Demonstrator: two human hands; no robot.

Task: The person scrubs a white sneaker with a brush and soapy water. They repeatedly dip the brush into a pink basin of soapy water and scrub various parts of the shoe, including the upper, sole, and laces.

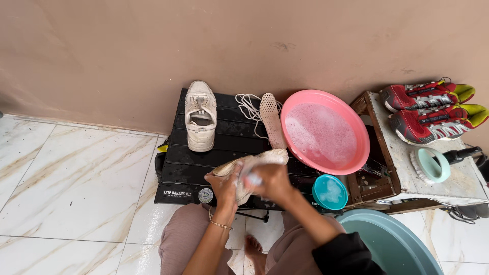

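My left hand (224, 187) grips a white sneaker (265, 159) that lies on its side across the front of a low black slatted table (178, 168). My right hand (271, 182) is closed over a small pale object pressed against the shoe's side; what it is cannot be made out. A second white sneaker (200, 116) stands on the table at the back left. White laces (248, 105) and a perforated pink insole (272, 119) lie behind the held shoe.
A pink basin (356, 122) of foamy water sits right of the table, with a small teal bowl (330, 192) in front. Red and yellow sneakers (430, 109) and a pale green brush (431, 165) rest on a wooden stand. A grey-green tub (397, 239) stands at the lower right.
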